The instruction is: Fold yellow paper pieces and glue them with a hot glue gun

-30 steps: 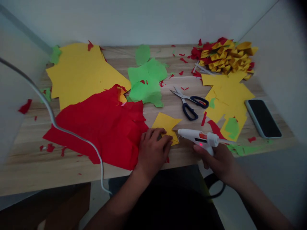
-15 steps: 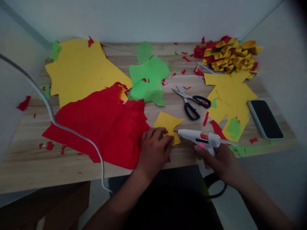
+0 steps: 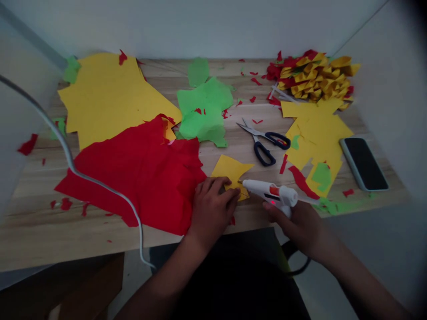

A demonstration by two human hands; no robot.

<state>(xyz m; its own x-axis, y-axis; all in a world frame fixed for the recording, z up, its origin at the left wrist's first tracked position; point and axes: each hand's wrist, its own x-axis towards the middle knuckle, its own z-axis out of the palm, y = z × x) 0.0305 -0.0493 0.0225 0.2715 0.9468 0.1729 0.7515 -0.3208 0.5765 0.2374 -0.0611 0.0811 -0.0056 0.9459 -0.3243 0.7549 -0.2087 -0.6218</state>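
Note:
My right hand (image 3: 302,226) grips a white hot glue gun (image 3: 267,190) by its handle, and a small red light glows on its side. The gun's nozzle points left, right at a small yellow paper piece (image 3: 230,166) on the table. My left hand (image 3: 213,202) bends its fingers over the lower left part of that paper and holds it down, thumb and forefinger close together. Part of the paper is hidden beneath these fingers. A large red paper sheet (image 3: 133,182) lies beside my left hand, its right edge by my wrist.
Open scissors (image 3: 265,141) lie beyond the glue gun. Green paper (image 3: 203,109), a big yellow sheet (image 3: 110,98), cut yellow paper (image 3: 310,129) and a phone (image 3: 364,163) surround the work. A yellow-red folded paper bundle (image 3: 316,78) stands behind. A white cable (image 3: 100,181) crosses the red sheet.
The glue gun has shifted slightly left and its rear end has swung nearer to me, with the nozzle still at the yellow paper. My left hand stays on the paper. The view shifts a little.

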